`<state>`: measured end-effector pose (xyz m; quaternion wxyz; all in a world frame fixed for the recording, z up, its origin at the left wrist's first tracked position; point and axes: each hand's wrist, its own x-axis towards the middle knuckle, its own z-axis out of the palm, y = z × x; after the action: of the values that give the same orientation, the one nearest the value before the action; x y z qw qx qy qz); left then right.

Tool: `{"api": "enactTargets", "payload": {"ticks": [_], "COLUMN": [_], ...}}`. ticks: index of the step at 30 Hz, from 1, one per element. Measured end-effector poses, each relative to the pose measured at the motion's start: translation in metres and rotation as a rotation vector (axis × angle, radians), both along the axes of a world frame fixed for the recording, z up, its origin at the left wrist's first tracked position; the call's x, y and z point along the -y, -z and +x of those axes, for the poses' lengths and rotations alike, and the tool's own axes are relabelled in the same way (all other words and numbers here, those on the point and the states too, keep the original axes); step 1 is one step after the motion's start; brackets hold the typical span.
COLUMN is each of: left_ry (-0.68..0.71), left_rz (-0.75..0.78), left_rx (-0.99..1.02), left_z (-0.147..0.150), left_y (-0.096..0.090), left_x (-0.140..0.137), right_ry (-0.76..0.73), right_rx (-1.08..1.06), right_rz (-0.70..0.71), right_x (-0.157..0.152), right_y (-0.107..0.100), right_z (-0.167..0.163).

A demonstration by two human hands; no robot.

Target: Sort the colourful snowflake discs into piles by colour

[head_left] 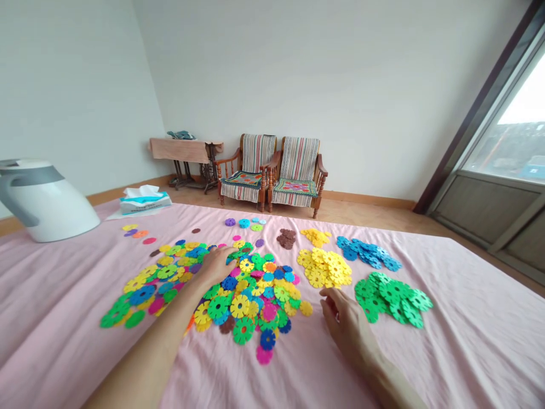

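A big mixed heap of coloured plastic snowflake discs (251, 298) lies in the middle of a pink cloth (460, 318), with a second mixed spread (157, 278) to its left. My left hand (217, 264) rests flat on the discs between the two, fingers pointing right; whether it grips one is unclear. My right hand (340, 318) hovers low over the cloth just right of the heap, fingers curled, nothing visible in it. Sorted piles lie beyond it: yellow discs (326, 267), green discs (394, 298), blue discs (368, 253), brown discs (286, 237).
A white electric kettle (42, 201) stands at the far left and a tissue pack (142, 200) behind it. A few loose discs (244, 222) lie at the far edge. Two wooden armchairs (272, 173) and a sewing table (187, 153) stand against the back wall.
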<state>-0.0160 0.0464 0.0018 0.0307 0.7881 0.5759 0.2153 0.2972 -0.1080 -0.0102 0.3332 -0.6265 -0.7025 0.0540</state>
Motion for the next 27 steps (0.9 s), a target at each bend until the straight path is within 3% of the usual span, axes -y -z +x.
{"api": "enactTargets", "payload": {"ticks": [9, 16, 21, 27], "left_ry": [0.276, 0.399, 0.534, 0.645], "left_rz": [-0.075, -0.114, -0.307, -0.479], "left_rx": [0.161, 0.222, 0.424, 0.610], "left_z": [0.012, 0.049, 0.088, 0.113], "left_y": [-0.018, -0.036, -0.036, -0.027], "left_x": [0.016, 0.045, 0.082, 0.112], "right_ry": [-0.006, -0.023, -0.110, -0.240], "right_rx": [0.004, -0.027, -0.165, -0.397], "right_rz": [-0.001, 0.034, 0.113, 0.060], "right_x": [0.001, 0.003, 0.007, 0.011], "right_y": [0.001, -0.004, -0.011, -0.014], "right_z": [0.000, -0.003, -0.014, -0.030]}}
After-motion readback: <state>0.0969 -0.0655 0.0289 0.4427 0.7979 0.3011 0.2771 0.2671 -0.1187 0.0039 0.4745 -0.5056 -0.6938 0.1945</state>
